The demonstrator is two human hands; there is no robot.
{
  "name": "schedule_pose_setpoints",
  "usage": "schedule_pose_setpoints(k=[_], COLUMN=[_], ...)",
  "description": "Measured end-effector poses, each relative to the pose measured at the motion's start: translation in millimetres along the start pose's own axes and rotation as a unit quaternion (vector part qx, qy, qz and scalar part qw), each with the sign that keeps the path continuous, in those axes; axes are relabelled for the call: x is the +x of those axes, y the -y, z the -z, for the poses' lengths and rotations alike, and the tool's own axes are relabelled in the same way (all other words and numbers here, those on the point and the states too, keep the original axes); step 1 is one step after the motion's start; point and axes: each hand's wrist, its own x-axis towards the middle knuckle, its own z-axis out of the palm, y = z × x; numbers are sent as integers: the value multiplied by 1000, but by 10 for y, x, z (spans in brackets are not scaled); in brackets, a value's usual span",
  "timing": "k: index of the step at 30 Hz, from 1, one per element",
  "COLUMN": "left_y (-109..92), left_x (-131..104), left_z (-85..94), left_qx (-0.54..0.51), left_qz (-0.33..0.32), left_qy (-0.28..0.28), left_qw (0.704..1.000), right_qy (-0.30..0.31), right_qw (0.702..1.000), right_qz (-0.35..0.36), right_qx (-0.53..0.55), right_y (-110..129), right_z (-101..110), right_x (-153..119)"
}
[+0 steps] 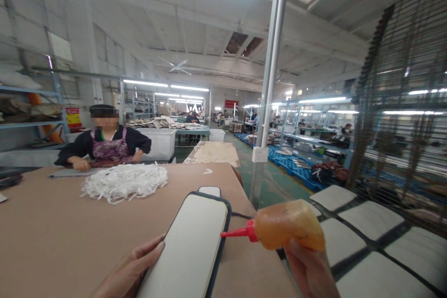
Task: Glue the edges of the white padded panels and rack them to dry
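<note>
My right hand grips a soft glue bottle with amber contents and a red pointed nozzle. The bottle lies nearly level, and its tip meets the right edge of a long cream panel with rounded corners and a dark border. On the panel's left side, my left hand holds the edge, thumb on top and fingers partly hidden beneath. Behind the far end of that panel, a smaller pale piece with a dark rim shows.
A heap of white strips lies on the brown table. Across it sits a co-worker with both hands on the tabletop. Several cream panels are laid out at the right, beside a wire rack. A metal post rises beyond the table.
</note>
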Motion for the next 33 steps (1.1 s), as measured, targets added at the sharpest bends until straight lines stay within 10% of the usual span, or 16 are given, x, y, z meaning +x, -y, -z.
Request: schedule_pose_setpoints(k=[5, 11, 25, 33], left_y=[-46, -99, -171, -133], left_x=[-33, -201, -325, -339], left_z=[10, 64, 246, 59], left_qx=[31, 61, 79, 101], left_qz=[-34, -24, 10, -66], left_qy=[-2, -46, 21, -75], left_qw=[999, 997, 997, 990], right_qy=[1, -58, 90, -35], right_qw=[997, 998, 993, 997], right_qz=[-76, 21, 24, -60], right_qx=[12, 6, -79, 16], right_y=[6, 247, 361, 154], right_z=[-29, -91, 60, -70], right_x=[-138, 144, 283, -66])
